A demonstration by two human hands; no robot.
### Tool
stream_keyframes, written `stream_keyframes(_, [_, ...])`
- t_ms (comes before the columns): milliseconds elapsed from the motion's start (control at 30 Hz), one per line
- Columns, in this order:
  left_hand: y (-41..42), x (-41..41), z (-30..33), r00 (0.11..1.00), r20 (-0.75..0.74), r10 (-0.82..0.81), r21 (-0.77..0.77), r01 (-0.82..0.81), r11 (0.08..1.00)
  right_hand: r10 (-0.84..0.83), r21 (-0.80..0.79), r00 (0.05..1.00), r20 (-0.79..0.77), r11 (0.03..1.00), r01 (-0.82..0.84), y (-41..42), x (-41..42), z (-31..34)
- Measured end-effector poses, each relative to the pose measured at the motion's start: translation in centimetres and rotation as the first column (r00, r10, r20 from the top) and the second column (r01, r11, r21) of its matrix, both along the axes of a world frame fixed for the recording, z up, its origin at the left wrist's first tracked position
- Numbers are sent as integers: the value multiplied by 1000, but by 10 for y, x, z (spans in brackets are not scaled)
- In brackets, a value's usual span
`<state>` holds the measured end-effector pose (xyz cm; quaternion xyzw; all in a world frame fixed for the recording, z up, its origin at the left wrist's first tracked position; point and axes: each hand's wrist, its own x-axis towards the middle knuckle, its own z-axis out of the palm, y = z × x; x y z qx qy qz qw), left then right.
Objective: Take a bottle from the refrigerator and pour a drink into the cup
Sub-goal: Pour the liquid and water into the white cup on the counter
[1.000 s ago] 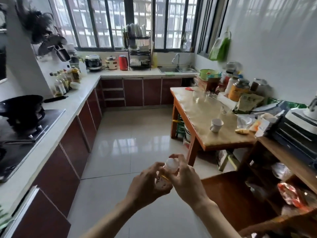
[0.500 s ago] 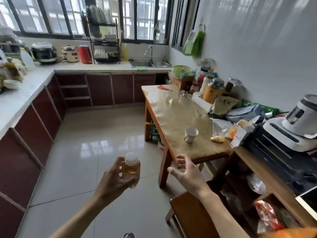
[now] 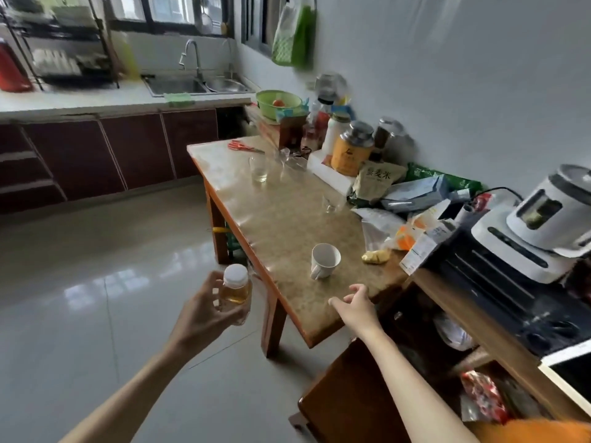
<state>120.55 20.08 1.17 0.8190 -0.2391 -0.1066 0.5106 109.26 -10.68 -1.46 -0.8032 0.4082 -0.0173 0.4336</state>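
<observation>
A small bottle (image 3: 236,284) of amber drink, white cap on, is held upright in the left hand (image 3: 204,311), whose fingers are curled round its body, off the desk (image 3: 287,212) edge at about 9 o'clock from the white cup (image 3: 324,260). The right hand (image 3: 355,303) is stretched over the near desk corner at 5 o'clock from the cup, fingers apart and holding nothing. The cap should be unscrewed first, judging by the closed top; the cup is best steadied and the bottle tipped slowly above its mouth. The bottle's long axis is vertical, cap up. The cup stands mouth up, its handle turned toward 7 o'clock.
</observation>
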Motion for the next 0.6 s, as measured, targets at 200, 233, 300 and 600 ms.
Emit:
stream_keyframes(200, [-29, 45, -23, 999, -47, -6, 14, 7, 1000, -47, -64, 994, -98, 997, 41, -40, 65, -25])
stream_keyframes(233, [-35, 51, -30, 998, -60, 9, 26, -7, 1000, -47, -73, 993, -112, 997, 39, -48, 78, -32])
stream_keyframes(300, [-44, 55, -38, 995, -86, 43, 33, -40, 999, -48, -81, 992, -120, 996, 39, -58, 98, -41])
stream_keyframes(600, [-69, 77, -62, 950, -138, 279, 93, -268, 959, 72, -202, 960, -271, 971, -129, -100, 194, -91])
